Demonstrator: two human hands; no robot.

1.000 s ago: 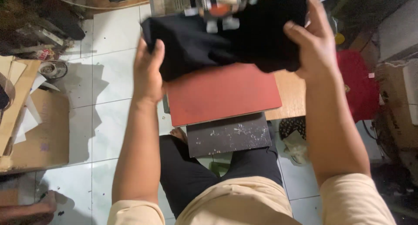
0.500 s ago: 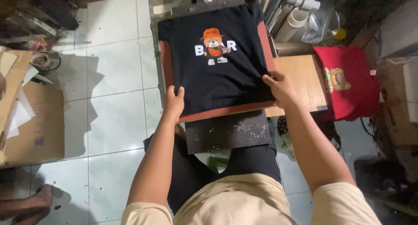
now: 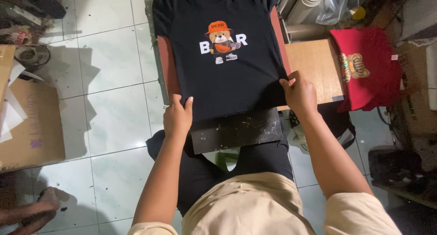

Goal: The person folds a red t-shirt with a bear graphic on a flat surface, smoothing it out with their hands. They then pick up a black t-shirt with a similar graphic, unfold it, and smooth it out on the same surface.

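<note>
At the near hem of a black shirt (image 3: 227, 75) both hands grip the cloth: the left hand (image 3: 177, 116) pinches its left corner, the right hand (image 3: 298, 95) clamps its right corner, arms reaching forward. This shirt lies flat, print up, over a red platen (image 3: 166, 66), above a dark plate (image 3: 236, 132). Right of it sits a wooden counter (image 3: 314, 66), then a red shirt (image 3: 366, 66). Cardboard (image 3: 32, 126) lies on the white tiled floor (image 3: 114, 107) at left.
</note>
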